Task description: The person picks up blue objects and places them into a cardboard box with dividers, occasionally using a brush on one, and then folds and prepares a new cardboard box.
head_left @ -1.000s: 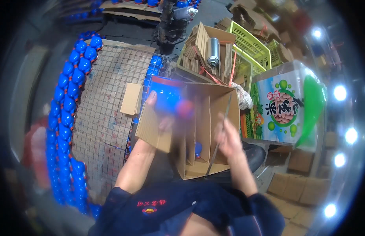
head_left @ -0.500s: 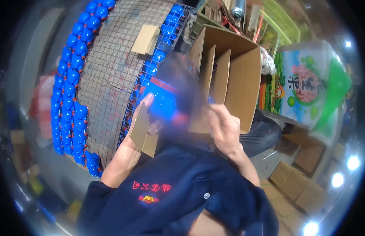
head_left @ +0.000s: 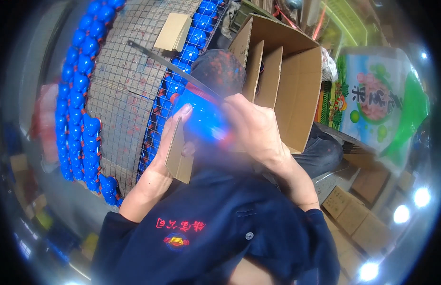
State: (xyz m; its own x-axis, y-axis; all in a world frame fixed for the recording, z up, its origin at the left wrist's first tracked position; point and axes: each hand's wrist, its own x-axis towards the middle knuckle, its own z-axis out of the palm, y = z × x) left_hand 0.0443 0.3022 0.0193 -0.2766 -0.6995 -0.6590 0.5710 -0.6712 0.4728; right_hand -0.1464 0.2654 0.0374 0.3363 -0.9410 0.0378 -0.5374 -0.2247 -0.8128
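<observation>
My left hand [head_left: 175, 135] is closed around a glossy blue rounded object [head_left: 197, 111] with red ends, held over my lap. A folded piece of cardboard [head_left: 180, 164] is pinned in the same hand, below the thumb. In my closed right hand [head_left: 256, 126] is a long, thin metal blade [head_left: 166, 63], which points up and left across the top of the blue object. The right fingertips are hidden behind the hand, and the object's lower right end is blurred. Whether the blade touches the object I cannot tell.
Rows of similar blue pieces [head_left: 78, 97] with red ends line a wire mesh rack [head_left: 130, 71] on the left. On it lies a stack of cardboard pieces [head_left: 172, 32]. An open cardboard box [head_left: 301, 90] with dividers stands at right, before a yellow crate [head_left: 346, 21] and a printed plastic bag [head_left: 372, 99].
My right hand has moved up and left, close to the blue object, and the thin blade now shows clearly across it. The left hand keeps its hold on the blue object and cardboard.
</observation>
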